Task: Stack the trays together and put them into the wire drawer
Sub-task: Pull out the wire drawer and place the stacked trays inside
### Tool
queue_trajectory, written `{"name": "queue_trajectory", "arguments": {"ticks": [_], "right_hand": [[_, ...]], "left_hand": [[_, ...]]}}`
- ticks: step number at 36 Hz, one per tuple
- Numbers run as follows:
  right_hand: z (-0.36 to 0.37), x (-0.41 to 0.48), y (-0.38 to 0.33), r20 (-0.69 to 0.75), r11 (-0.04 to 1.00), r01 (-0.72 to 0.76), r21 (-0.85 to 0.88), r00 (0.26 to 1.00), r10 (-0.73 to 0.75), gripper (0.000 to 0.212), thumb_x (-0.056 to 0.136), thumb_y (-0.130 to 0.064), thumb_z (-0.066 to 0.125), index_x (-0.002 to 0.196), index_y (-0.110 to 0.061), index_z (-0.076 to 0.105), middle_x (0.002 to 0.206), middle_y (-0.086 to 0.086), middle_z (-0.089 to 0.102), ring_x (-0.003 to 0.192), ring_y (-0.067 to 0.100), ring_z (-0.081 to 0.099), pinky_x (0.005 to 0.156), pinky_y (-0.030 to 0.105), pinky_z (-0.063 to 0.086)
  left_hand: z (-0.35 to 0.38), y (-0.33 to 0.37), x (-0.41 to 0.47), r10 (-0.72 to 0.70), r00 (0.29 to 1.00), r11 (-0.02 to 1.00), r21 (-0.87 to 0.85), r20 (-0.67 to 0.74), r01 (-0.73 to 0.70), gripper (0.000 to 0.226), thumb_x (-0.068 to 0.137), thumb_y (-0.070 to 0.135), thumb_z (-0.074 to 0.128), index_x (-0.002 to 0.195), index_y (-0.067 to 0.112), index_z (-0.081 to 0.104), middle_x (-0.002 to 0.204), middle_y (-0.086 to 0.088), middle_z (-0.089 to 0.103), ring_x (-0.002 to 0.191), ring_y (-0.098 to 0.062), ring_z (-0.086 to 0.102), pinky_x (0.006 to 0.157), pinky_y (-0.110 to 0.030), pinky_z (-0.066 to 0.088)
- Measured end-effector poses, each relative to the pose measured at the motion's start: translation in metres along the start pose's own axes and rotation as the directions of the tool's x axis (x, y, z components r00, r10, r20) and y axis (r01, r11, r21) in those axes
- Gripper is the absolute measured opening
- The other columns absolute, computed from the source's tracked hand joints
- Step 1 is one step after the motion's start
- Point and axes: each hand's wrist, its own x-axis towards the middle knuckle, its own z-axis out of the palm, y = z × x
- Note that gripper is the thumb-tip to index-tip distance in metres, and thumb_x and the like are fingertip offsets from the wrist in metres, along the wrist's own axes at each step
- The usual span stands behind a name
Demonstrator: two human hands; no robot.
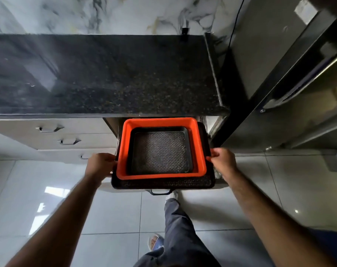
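Three trays lie stacked together below the counter edge. A large black tray (163,183) with a patterned floor is at the bottom, an orange tray (162,175) sits on it, and a smaller black tray (160,151) rests inside the orange one. The stack hovers over the pulled-out drawer, of which I see only the front handle (161,192) and a wire edge (217,174). My left hand (101,165) grips the stack's left rim. My right hand (222,160) grips the right rim at the orange handle.
A dark speckled granite counter (106,74) runs above the drawer. Closed white drawers (67,140) stand to the left. A dark refrigerator (289,83) is close on the right. My legs and feet (175,237) stand on the glossy tiled floor.
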Motion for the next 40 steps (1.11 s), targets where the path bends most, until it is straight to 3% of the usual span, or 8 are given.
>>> {"name": "queue_trajectory", "arguments": {"ticks": [7, 18, 23, 28, 31, 34, 37, 40], "right_hand": [[0.009, 0.004, 0.004, 0.021, 0.999, -0.017, -0.051, 1.0, 0.018, 0.022, 0.075, -0.01, 0.08, 0.096, -0.01, 0.076, 0.089, 0.007, 0.077, 0.076, 0.019, 0.065, 0.057, 0.023, 0.04], [0.041, 0.068, 0.006, 0.086, 0.985, -0.171, 0.032, 0.982, 0.168, 0.035, 0.077, -0.005, 0.078, 0.111, -0.009, 0.072, 0.106, 0.005, 0.075, 0.097, 0.021, 0.069, 0.092, 0.033, 0.054], [0.068, 0.105, 0.019, 0.095, 0.966, -0.254, 0.052, 0.964, 0.248, 0.042, 0.078, 0.004, 0.077, 0.118, -0.003, 0.067, 0.108, 0.003, 0.068, 0.097, 0.016, 0.062, 0.091, 0.028, 0.05], [0.118, 0.166, 0.092, 0.103, 0.92, -0.391, 0.023, 0.916, 0.387, 0.052, 0.067, 0.008, 0.082, 0.116, 0.002, 0.066, 0.113, 0.023, 0.072, 0.099, 0.032, 0.069, 0.094, 0.048, 0.056], [0.132, 0.191, 0.105, 0.074, 0.904, -0.424, -0.055, 0.901, 0.427, 0.047, 0.068, 0.006, 0.082, 0.112, 0.003, 0.068, 0.108, 0.024, 0.073, 0.099, 0.035, 0.07, 0.093, 0.047, 0.056], [0.13, 0.198, 0.082, 0.069, 0.893, -0.437, -0.109, 0.893, 0.446, 0.027, 0.083, -0.011, 0.074, 0.106, 0.003, 0.071, 0.101, 0.023, 0.074, 0.096, 0.037, 0.071, 0.088, 0.046, 0.057], [0.126, 0.2, 0.062, 0.065, 0.858, -0.491, -0.149, 0.861, 0.504, 0.073, 0.093, -0.066, 0.043, 0.085, 0.002, 0.071, 0.082, 0.019, 0.071, 0.078, 0.031, 0.068, 0.067, 0.034, 0.051], [0.128, 0.204, 0.048, 0.067, 0.808, -0.584, -0.076, 0.806, 0.589, 0.096, 0.083, -0.085, 0.021, 0.07, -0.001, 0.066, 0.068, 0.011, 0.062, 0.062, 0.023, 0.058, 0.054, 0.027, 0.037]], "left_hand": [[0.012, -0.007, 0.011, -0.003, 1.0, 1.0, 0.024, 0.009, 0.003, 0.018, 0.075, -0.006, 0.066, 0.078, 0.01, 0.074, 0.077, -0.022, 0.072, 0.068, -0.032, 0.07, 0.067, -0.052, 0.062], [0.046, -0.008, 0.084, -0.085, 0.996, 0.993, 0.088, 0.011, 0.084, 0.039, 0.073, -0.007, 0.061, 0.05, 0.024, 0.07, 0.072, -0.02, 0.071, 0.066, -0.032, 0.07, 0.07, -0.052, 0.062], [0.073, -0.028, 0.132, -0.192, 0.981, 0.976, 0.111, 0.035, 0.187, 0.033, 0.068, -0.002, 0.065, 0.055, 0.027, 0.072, 0.069, -0.013, 0.074, 0.065, -0.03, 0.073, 0.065, -0.052, 0.062], [0.112, -0.045, 0.18, -0.208, 0.976, 0.973, 0.117, 0.069, 0.199, 0.035, 0.057, 0.007, 0.058, 0.064, 0.037, 0.074, 0.071, -0.012, 0.074, 0.069, -0.031, 0.074, 0.064, -0.05, 0.062], [0.13, -0.043, 0.202, -0.219, 0.973, 0.97, 0.129, 0.073, 0.208, 0.024, 0.065, 0.009, 0.063, 0.075, 0.026, 0.077, 0.081, -0.011, 0.076, 0.075, -0.029, 0.074, 0.069, -0.047, 0.063], [0.146, -0.05, 0.227, -0.275, 0.956, 0.944, 0.22, 0.106, 0.247, 0.016, 0.077, 0.014, 0.066, 0.088, 0.018, 0.075, 0.086, -0.006, 0.074, 0.081, -0.025, 0.074, 0.071, -0.041, 0.063], [0.16, -0.053, 0.24, -0.258, 0.961, 0.9, 0.385, 0.096, 0.203, 0.009, 0.067, 0.033, 0.067, 0.068, 0.025, 0.07, 0.07, 0.003, 0.072, 0.066, -0.022, 0.068, 0.051, -0.021, 0.045], [0.17, -0.046, 0.237, -0.19, 0.981, 0.852, 0.504, 0.039, 0.145, 0.022, 0.075, 0.035, 0.065, 0.06, 0.02, 0.061, 0.064, 0.003, 0.067, 0.05, -0.017, 0.047, 0.043, -0.02, 0.024]]}}
